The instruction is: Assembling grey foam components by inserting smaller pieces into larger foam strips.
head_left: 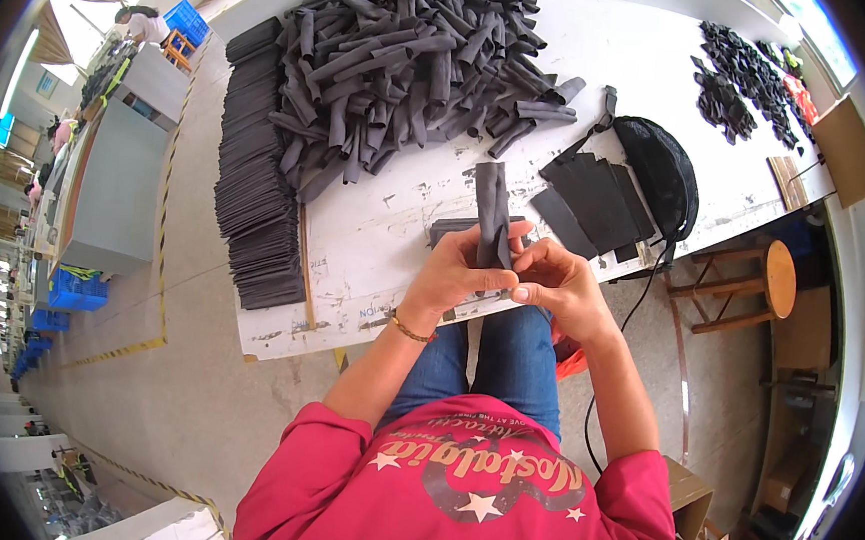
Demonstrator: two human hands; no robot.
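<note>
1. We are holding a dark tube [491, 206] over the near part of the counter [347, 276]; its longer end is pointing away from us;
2. our left hand [455, 272] is gripping the tube near its close end; the fingers are pressing shut round it, the thumb lying across the near side;
3. our right hand [570, 288] is meeting the left at that same end; its fingers are curling in close together, the thumb tip almost reaching the left thumb; we are not able to tell whether they are pinching the tube or only touching it;
4. a small dark stack [447, 230] is lying behind the left hand, partly hidden; a big pile [396, 77] of similar tubes is covering the far part; a long row [259, 173] of flat pieces is running along its left;
5. to our right, black sheets [603, 197] are fanning out beside a black bag [660, 176]; small scraps [747, 81] are lying farther off; a wooden stool [779, 279] is standing near the counter.
</note>
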